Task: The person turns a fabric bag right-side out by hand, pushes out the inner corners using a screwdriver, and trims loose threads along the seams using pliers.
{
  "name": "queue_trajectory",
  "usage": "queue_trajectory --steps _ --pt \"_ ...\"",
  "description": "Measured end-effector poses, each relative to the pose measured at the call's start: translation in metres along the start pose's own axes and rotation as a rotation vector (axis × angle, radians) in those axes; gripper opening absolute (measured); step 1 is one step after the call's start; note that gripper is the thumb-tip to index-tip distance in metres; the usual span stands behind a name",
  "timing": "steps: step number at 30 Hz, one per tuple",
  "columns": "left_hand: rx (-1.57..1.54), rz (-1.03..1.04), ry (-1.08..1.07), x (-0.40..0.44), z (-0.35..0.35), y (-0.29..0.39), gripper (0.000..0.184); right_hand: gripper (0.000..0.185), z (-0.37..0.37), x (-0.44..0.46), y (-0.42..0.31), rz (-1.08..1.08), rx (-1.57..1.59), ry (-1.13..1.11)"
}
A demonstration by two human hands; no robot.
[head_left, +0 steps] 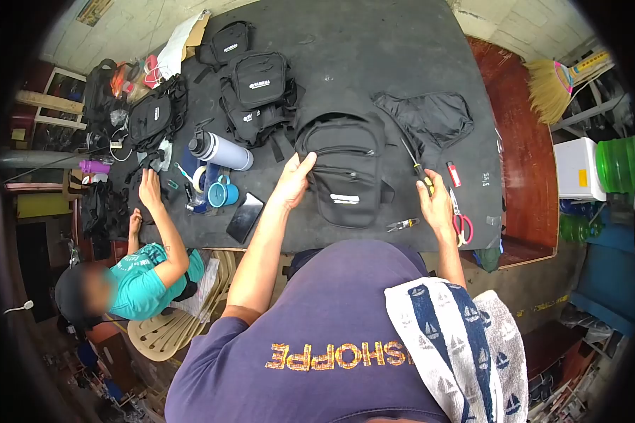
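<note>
A black backpack (339,187) with zipped pockets and a small white label lies on the dark table in front of me. My left hand (294,182) is closed on its left edge, thumb on top. My right hand (434,201) is wrapped round the black-and-yellow handle of a screwdriver (421,171), its thin shaft pointing up and left, to the right of the backpack. Close to that hand lie a red lighter-like item (453,174), red-handled scissors (463,224) and small nippers (402,225). Beyond the screwdriver rests a crumpled black fabric piece (437,116).
Several black bags (257,81) lie at the back left of the table (374,42). A grey bottle (222,151), a blue mug (223,192) and a phone (245,218) are left of me. A co-worker (148,282) sits at the left, hands at the table.
</note>
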State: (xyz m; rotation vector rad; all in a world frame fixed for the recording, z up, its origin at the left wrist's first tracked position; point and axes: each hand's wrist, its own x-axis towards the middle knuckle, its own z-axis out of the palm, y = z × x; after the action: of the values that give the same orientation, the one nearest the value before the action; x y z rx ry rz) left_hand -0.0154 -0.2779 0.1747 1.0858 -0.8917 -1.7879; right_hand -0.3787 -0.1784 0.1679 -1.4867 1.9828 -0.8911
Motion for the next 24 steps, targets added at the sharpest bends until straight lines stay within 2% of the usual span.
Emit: queue_trajectory --steps 2,3,6,7,10,11,14,18,24 --pt "0.401 -0.070 0.187 0.006 -0.016 -0.015 0.059 0.045 0.008 0.005 0.012 0.037 -0.056 -0.045" --pt "0.401 -0.072 0.183 0.004 -0.017 -0.022 0.059 0.045 0.012 0.004 0.018 0.057 -0.085 -0.067" --pt "1.089 0.264 0.600 -0.012 -0.008 -0.044 0.064 0.044 0.022 0.000 0.031 0.038 -0.125 -0.042" --pt "1.088 0.257 0.604 -0.013 -0.003 -0.044 0.064 0.043 0.027 -0.001 0.034 0.027 -0.145 -0.034" --pt "1.234 0.690 0.315 -0.008 0.021 -0.039 0.074 0.043 0.035 -0.003 0.043 -0.021 -0.236 -0.024" --pt "1.233 0.688 0.317 -0.007 0.029 -0.039 0.074 0.043 0.037 -0.002 0.046 -0.043 -0.279 -0.014" --pt "1.636 0.577 0.146 -0.002 0.045 -0.042 0.079 0.044 0.042 0.002 0.050 -0.133 -0.339 0.019" --pt "1.642 0.465 0.180 0.012 0.014 -0.085 0.080 0.044 0.047 0.004 0.059 -0.206 -0.352 0.091" --pt "1.630 0.373 0.186 0.025 -0.017 -0.096 0.079 0.040 0.051 0.006 0.067 -0.245 -0.353 0.147"
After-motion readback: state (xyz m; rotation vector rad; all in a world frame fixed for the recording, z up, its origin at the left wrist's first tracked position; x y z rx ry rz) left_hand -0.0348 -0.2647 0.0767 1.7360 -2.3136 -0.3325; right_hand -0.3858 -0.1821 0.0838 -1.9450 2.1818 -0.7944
